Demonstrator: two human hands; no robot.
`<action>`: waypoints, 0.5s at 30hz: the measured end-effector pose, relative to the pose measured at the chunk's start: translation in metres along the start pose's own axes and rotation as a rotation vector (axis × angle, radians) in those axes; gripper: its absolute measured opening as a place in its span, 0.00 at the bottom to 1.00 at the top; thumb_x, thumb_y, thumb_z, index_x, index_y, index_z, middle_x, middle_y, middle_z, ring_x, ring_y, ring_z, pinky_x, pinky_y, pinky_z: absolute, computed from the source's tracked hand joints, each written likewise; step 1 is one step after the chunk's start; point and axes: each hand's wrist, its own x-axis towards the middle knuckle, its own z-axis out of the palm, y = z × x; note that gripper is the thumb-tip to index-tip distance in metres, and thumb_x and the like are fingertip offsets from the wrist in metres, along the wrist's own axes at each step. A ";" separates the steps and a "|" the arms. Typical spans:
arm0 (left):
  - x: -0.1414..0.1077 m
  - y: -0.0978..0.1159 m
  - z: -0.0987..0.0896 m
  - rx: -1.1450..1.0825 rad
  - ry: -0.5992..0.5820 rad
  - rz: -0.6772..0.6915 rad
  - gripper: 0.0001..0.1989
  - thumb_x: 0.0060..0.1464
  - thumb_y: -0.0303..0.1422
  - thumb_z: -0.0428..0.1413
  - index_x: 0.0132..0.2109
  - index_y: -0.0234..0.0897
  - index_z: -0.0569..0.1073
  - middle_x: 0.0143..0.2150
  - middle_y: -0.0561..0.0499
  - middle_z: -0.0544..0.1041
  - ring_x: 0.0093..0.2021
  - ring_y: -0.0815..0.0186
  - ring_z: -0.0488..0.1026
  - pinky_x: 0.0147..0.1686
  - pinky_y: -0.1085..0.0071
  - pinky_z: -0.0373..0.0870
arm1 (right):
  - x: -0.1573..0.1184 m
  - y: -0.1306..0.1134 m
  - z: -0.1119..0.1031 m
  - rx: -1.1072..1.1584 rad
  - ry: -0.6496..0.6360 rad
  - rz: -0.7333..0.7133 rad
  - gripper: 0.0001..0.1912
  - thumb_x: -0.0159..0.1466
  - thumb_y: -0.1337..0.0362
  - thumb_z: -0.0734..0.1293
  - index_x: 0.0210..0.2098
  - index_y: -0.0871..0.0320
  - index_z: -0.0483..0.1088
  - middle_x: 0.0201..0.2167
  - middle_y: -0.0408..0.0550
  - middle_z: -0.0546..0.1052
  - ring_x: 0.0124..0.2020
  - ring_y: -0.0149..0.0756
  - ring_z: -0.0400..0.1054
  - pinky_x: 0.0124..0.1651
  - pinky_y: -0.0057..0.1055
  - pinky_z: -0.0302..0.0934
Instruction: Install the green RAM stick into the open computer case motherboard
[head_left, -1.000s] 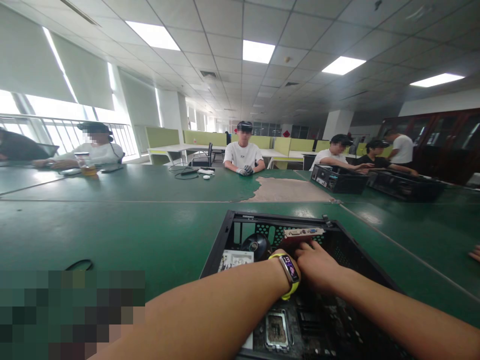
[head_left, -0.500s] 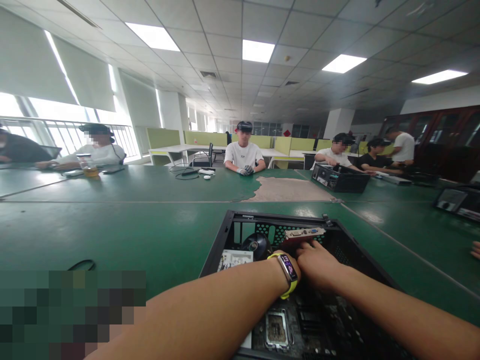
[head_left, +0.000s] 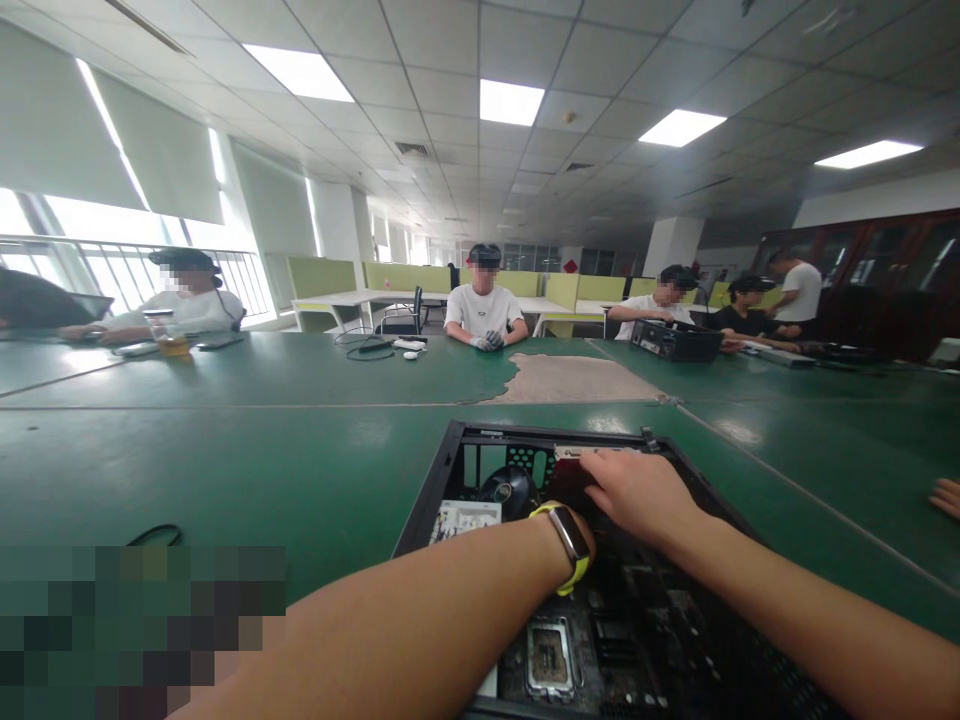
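An open black computer case (head_left: 431, 490) lies on the green table in front of me. In its far part a graphics card (head_left: 568, 478) with a red board and silver bracket stands on edge. My right hand (head_left: 637, 490) grips the card's upper edge beside the bracket, fingers on top and thumb below. My left hand (head_left: 586, 528) reaches down into the case near the card, its fingers hidden behind the wrist and a yellow-strapped band. A bare CPU socket (head_left: 550, 657) shows on the motherboard, close to my left forearm.
A round black fan-like part (head_left: 506, 490) and a white-labelled box (head_left: 466, 518) sit at the case's left. A thin black loop (head_left: 157, 532) lies on the table. Across it sits a person (head_left: 484, 305); another works at a second computer case (head_left: 679, 342). A person's hand (head_left: 945, 497) shows at the right edge.
My right hand has risen from below the card's bracket onto its top edge. The card has shifted slightly left and down. My left arm stays nearly in place.
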 end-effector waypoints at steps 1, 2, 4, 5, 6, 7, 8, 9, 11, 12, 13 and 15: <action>-0.001 0.000 -0.001 0.017 -0.011 -0.002 0.27 0.37 0.24 0.64 0.49 0.32 0.74 0.45 0.35 0.76 0.45 0.45 0.72 0.41 0.52 0.72 | 0.000 -0.002 -0.003 -0.030 0.037 -0.005 0.10 0.61 0.62 0.63 0.42 0.54 0.63 0.38 0.48 0.73 0.34 0.42 0.70 0.27 0.31 0.54; -0.003 0.001 -0.002 0.035 -0.021 -0.006 0.28 0.38 0.24 0.63 0.51 0.32 0.73 0.45 0.35 0.76 0.45 0.46 0.72 0.42 0.52 0.72 | 0.000 -0.004 -0.006 -0.046 0.063 -0.022 0.11 0.61 0.62 0.63 0.44 0.54 0.62 0.39 0.48 0.72 0.33 0.41 0.69 0.26 0.30 0.52; -0.006 0.002 -0.003 0.058 -0.024 -0.008 0.28 0.40 0.25 0.63 0.52 0.32 0.73 0.45 0.35 0.76 0.46 0.47 0.72 0.44 0.53 0.71 | 0.001 -0.007 -0.009 -0.046 0.073 -0.082 0.10 0.62 0.61 0.63 0.42 0.54 0.63 0.41 0.49 0.70 0.34 0.39 0.69 0.26 0.29 0.51; -0.007 0.003 -0.004 0.065 -0.029 -0.007 0.28 0.40 0.25 0.63 0.52 0.32 0.73 0.46 0.36 0.76 0.46 0.47 0.72 0.44 0.54 0.71 | 0.002 -0.007 -0.009 -0.035 0.061 -0.101 0.08 0.62 0.60 0.63 0.40 0.55 0.64 0.41 0.49 0.70 0.35 0.40 0.69 0.26 0.29 0.51; -0.007 0.003 -0.004 0.069 -0.034 -0.004 0.27 0.39 0.25 0.63 0.51 0.32 0.73 0.46 0.37 0.76 0.46 0.48 0.72 0.45 0.54 0.71 | 0.003 -0.006 -0.010 -0.026 0.043 -0.099 0.06 0.63 0.60 0.62 0.37 0.55 0.65 0.39 0.49 0.71 0.35 0.40 0.69 0.27 0.29 0.52; -0.007 0.003 -0.004 0.071 -0.040 0.001 0.27 0.39 0.25 0.64 0.51 0.32 0.73 0.46 0.37 0.76 0.47 0.48 0.72 0.45 0.54 0.71 | 0.003 -0.004 -0.010 -0.025 0.030 -0.067 0.07 0.63 0.59 0.61 0.35 0.56 0.65 0.38 0.49 0.71 0.35 0.41 0.69 0.27 0.30 0.52; -0.006 0.003 -0.003 0.070 -0.045 0.006 0.27 0.38 0.24 0.64 0.50 0.32 0.74 0.46 0.37 0.76 0.47 0.47 0.72 0.44 0.54 0.72 | 0.004 -0.001 -0.012 -0.031 0.024 -0.008 0.07 0.63 0.59 0.60 0.35 0.56 0.65 0.36 0.50 0.72 0.34 0.43 0.70 0.27 0.30 0.52; -0.005 0.002 -0.003 0.068 -0.049 0.010 0.26 0.38 0.24 0.64 0.50 0.32 0.74 0.47 0.37 0.76 0.47 0.47 0.72 0.43 0.53 0.72 | 0.004 0.003 -0.015 -0.044 0.024 0.064 0.08 0.62 0.59 0.60 0.36 0.57 0.65 0.34 0.50 0.73 0.32 0.44 0.70 0.27 0.31 0.53; -0.002 0.000 0.000 0.059 -0.048 0.012 0.26 0.38 0.23 0.63 0.49 0.32 0.74 0.47 0.37 0.76 0.46 0.46 0.72 0.41 0.52 0.73 | 0.001 0.012 -0.023 -0.078 0.019 0.176 0.10 0.59 0.61 0.61 0.40 0.57 0.64 0.31 0.53 0.74 0.31 0.47 0.70 0.27 0.33 0.54; 0.000 -0.001 0.002 0.052 -0.043 0.014 0.27 0.37 0.23 0.63 0.49 0.32 0.75 0.47 0.36 0.76 0.46 0.45 0.72 0.41 0.52 0.73 | -0.003 0.016 -0.027 -0.090 0.008 0.207 0.12 0.58 0.61 0.61 0.41 0.57 0.64 0.31 0.53 0.74 0.32 0.49 0.71 0.27 0.34 0.54; 0.003 -0.002 0.004 0.043 -0.035 0.015 0.27 0.36 0.23 0.64 0.49 0.32 0.75 0.46 0.36 0.76 0.45 0.45 0.73 0.40 0.52 0.73 | -0.007 0.020 -0.031 -0.096 -0.018 0.229 0.13 0.57 0.61 0.61 0.41 0.56 0.65 0.30 0.54 0.75 0.32 0.50 0.71 0.27 0.35 0.55; 0.008 -0.004 0.008 0.012 -0.001 0.022 0.27 0.34 0.23 0.65 0.47 0.32 0.76 0.44 0.37 0.77 0.43 0.45 0.73 0.39 0.53 0.74 | -0.020 0.027 -0.037 -0.097 -0.106 0.257 0.10 0.57 0.60 0.60 0.35 0.56 0.68 0.31 0.55 0.75 0.33 0.52 0.71 0.28 0.37 0.56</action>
